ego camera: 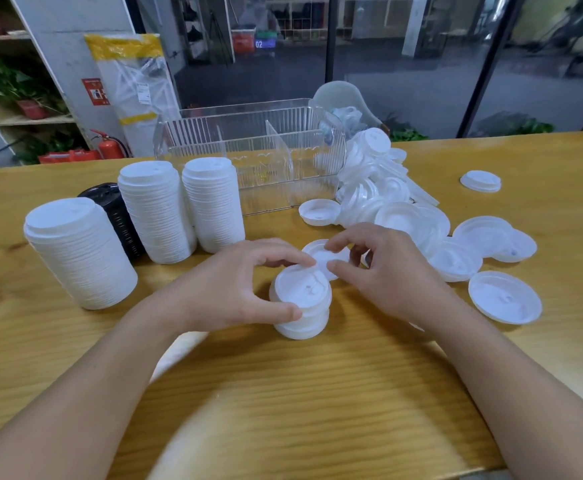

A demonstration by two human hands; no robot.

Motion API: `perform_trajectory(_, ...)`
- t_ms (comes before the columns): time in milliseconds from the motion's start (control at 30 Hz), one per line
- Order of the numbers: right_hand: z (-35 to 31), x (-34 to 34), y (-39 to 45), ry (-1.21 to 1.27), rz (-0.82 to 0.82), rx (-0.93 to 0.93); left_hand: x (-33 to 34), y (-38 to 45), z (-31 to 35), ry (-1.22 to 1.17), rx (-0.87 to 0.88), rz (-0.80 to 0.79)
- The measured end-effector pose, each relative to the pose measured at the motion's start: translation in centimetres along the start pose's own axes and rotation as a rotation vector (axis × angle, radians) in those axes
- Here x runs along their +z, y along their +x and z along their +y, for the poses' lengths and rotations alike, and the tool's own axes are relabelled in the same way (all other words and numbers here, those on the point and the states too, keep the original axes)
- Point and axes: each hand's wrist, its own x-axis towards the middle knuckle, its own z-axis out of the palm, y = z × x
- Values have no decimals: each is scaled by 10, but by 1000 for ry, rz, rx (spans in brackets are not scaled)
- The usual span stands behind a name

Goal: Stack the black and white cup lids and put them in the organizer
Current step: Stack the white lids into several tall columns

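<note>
A blue bin [265, 43] in the background reads "02".

Soft even light, blurred warped edges

Matt white plastic lids [302, 292], clear ribbed plastic organizer [248, 150], grained wood table [318, 393]

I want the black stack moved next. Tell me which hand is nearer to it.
Left. The left hand holds the short stack of white lids to the right of the black stack, nearer the camera; the right hand is farther right.
</note>
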Motion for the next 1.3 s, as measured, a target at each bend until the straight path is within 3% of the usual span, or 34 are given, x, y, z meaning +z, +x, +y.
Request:
perform_trajectory(367, 6, 4, 1, -197, -119, -77, 2, 2, -6, 16, -19, -99)
perform_trajectory(800, 3, 7, 2, -253, -59, -122, 6, 2, -4, 27, -45, -87)
perform_trajectory(1033, -6, -2, 5, 160, 168, -4, 15, 7, -12, 31, -63, 24)
perform_trajectory(1233, -3, -11, 9, 639, 35, 209, 25, 14, -7, -87, 17, 386)
perform_trajectory(1300, -5, -11, 8, 742, -52, 219, 26, 14, -2, -77, 87, 433)
